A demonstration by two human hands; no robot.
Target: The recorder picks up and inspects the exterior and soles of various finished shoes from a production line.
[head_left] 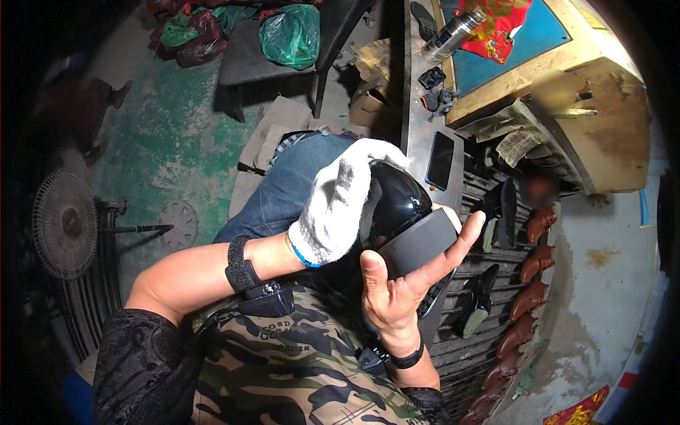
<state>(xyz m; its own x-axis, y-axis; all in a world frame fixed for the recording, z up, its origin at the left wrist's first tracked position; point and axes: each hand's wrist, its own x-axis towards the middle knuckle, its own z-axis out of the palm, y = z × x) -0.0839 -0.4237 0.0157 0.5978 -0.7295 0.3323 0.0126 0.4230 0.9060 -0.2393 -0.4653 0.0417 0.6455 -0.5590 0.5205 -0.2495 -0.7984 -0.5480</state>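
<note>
A glossy black shoe (401,200) with a dark grey heel or sole block (419,244) is held up in front of my body. My left hand (341,202), in a white knit glove, wraps over its upper left side, hiding part of it. My bare right hand (405,283) supports the grey block from below, with the thumb on its left and one finger stretched along its right edge. My other right fingers are mostly hidden behind the shoe. Both wrists wear black straps with small black devices.
To the right, a slatted rack carries black shoes (480,297) and a row of brown shoes (524,297). A phone (440,161) and a steel flask (453,35) lie on the metal bench ahead. A fan (67,223) stands at left; a green bag (289,37) sits on a dark seat.
</note>
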